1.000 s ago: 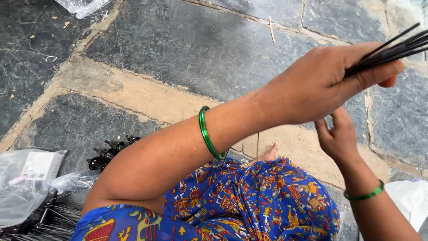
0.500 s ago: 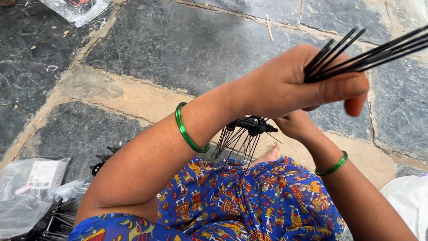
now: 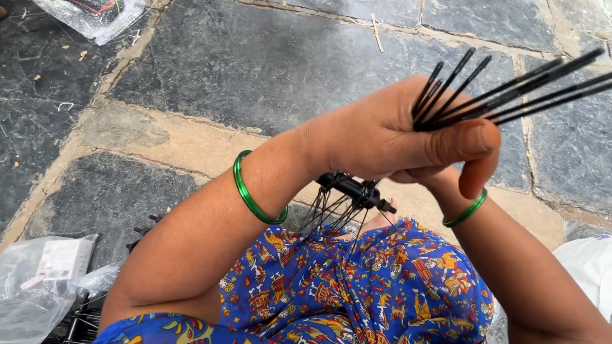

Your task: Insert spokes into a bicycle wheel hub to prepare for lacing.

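Note:
My left hand [image 3: 389, 137] is raised over my lap, closed around a bundle of thin black spokes [image 3: 510, 95] that fan out to the upper right. My thumb presses across them. Just beneath it hangs a small black wheel hub [image 3: 354, 188], with several fine spokes dangling from it onto my blue patterned dress [image 3: 357, 286]. My right hand [image 3: 437, 181] reaches up under the left one and is mostly hidden. Only its wrist with a green bangle shows, and it appears to hold the hub.
The ground is grey stone slabs [image 3: 255, 70] with sandy joints. A clear plastic bag [image 3: 38, 286] lies at the lower left beside more black spokes [image 3: 83, 318]. Another plastic bag [image 3: 95, 16] lies at the top left. White cloth [image 3: 590, 261] sits at the right edge.
My right hand moved in under the left hand, and the hub with its hanging spokes came up into view. The spoke bundle in my left hand shifted left and fanned out.

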